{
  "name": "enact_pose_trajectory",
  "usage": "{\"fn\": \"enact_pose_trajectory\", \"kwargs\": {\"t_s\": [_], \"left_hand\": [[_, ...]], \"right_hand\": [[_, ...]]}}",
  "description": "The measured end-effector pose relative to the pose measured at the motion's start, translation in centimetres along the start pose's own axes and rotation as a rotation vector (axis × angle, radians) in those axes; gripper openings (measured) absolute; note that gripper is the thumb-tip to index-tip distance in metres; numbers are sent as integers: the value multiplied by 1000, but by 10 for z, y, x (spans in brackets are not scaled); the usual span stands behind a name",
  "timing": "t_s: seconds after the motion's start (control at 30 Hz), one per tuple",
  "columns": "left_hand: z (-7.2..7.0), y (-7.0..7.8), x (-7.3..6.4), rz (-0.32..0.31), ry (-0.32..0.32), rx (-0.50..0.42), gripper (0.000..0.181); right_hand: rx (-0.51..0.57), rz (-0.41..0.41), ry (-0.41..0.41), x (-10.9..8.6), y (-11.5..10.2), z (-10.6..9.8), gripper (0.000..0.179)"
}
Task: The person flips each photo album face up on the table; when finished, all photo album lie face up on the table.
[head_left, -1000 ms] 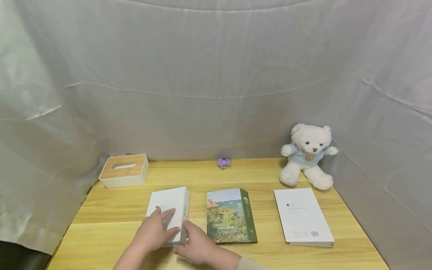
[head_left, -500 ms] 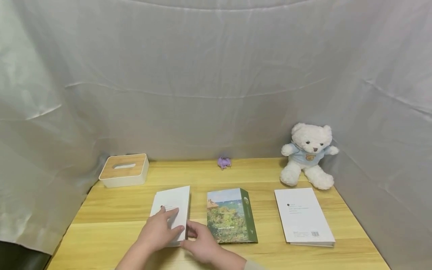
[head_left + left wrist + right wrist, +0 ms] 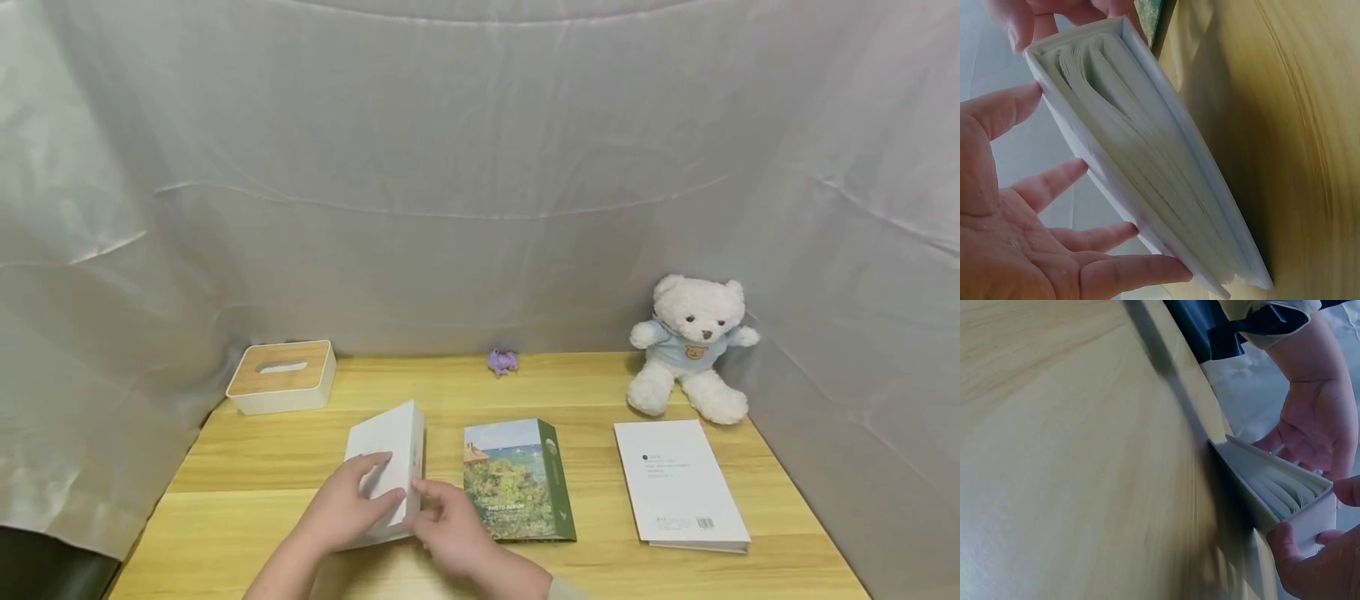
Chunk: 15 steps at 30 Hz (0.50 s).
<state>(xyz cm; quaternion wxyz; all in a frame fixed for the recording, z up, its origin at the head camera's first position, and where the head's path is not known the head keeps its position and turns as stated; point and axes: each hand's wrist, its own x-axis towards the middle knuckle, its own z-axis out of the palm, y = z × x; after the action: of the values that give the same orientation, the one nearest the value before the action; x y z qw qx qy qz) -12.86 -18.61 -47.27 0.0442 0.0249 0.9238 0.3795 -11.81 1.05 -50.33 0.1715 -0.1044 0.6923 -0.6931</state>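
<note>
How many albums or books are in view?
3: a white one touched by the left hand and right hand, a green one at centre, another white one at right.

You can read "PHOTO ALBUM" on the front of the middle photo album; the lines and barcode on the right-hand white hardcover book are too small to make out.

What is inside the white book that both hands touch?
Inside the white book, pale, partly curved pages show at their edges. Whatever their faces carry is covered.
</note>
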Motion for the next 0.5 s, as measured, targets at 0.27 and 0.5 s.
{"fn": "enact_pose_trajectory", "kwargs": {"t_s": [0.27, 0.5], "left_hand": [[-1, 2, -2, -15, -23, -6, 67], [1, 5, -1, -46, 11, 10, 73]], "right_hand": [[55, 33, 6, 3, -2, -3, 60], [51, 52, 1, 5, -6, -7, 73]]}}
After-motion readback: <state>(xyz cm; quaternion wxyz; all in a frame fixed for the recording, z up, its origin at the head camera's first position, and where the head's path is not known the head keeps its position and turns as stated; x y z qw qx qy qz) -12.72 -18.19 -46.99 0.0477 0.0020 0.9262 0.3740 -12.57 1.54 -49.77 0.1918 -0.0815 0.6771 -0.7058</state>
